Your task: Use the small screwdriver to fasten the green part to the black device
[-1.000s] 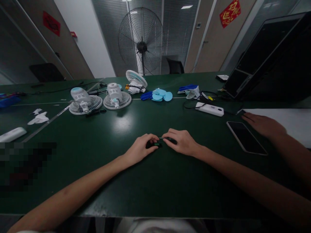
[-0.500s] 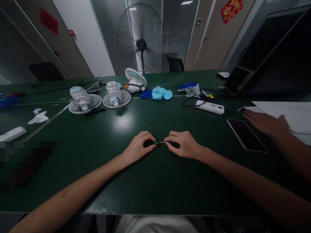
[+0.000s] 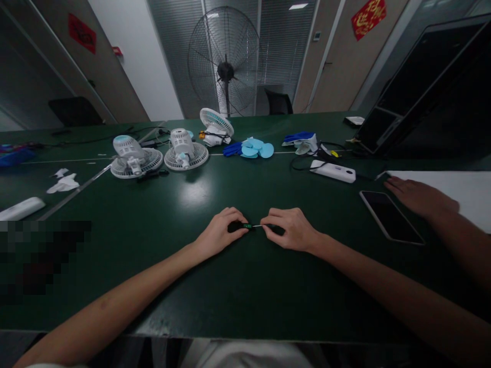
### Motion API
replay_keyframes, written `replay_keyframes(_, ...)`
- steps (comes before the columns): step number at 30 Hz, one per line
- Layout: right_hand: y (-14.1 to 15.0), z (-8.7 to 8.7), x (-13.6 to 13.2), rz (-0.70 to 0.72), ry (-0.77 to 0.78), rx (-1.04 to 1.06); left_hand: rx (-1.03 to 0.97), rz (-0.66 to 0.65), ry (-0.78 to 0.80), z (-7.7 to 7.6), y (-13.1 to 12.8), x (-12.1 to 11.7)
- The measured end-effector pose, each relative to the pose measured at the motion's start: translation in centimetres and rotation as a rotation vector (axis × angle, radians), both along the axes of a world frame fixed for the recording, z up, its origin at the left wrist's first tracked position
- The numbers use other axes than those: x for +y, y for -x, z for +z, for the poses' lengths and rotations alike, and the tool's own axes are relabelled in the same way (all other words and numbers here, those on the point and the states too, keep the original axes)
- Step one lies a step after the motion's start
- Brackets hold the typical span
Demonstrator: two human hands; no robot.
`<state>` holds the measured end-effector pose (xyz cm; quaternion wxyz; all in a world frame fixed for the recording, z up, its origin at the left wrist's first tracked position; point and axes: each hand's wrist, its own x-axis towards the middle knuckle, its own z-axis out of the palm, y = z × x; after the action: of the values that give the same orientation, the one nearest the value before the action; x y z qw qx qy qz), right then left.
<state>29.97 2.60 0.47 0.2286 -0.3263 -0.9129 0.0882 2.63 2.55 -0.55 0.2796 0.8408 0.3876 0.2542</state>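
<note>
Thin-shafted tool [image 3: 276, 229] sits in our right hand [image 3: 290, 228]; we pinch it between thumb and fingers over the green table [image 3: 230, 296], its metal shaft [image 3: 258, 226] pointing left. With our left thumb and fingers, the left hand [image 3: 215, 233] curled, we pinch a small green-ended piece [image 3: 247, 225] at the shaft's tip; whether they touch, we cannot tell.

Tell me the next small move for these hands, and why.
Probably ease the right hand slightly toward the left hand: the thin metal shaft between them lines up with the green-marked dark piece pinched in the left, and whether it is already seated is too small to tell.
</note>
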Motion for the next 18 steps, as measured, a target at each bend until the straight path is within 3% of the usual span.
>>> replay_keyframes(7, 1.3, -0.1, -0.1, 0.02, 0.028, 0.235, 0.002, -0.022, -0.012, 0.2, -0.4, 0.1)
replay_keyframes(18, -0.5, 0.0, 0.1, 0.027, 0.006, 0.063, 0.029, -0.021, 0.002, 0.7, -0.2, -0.3)
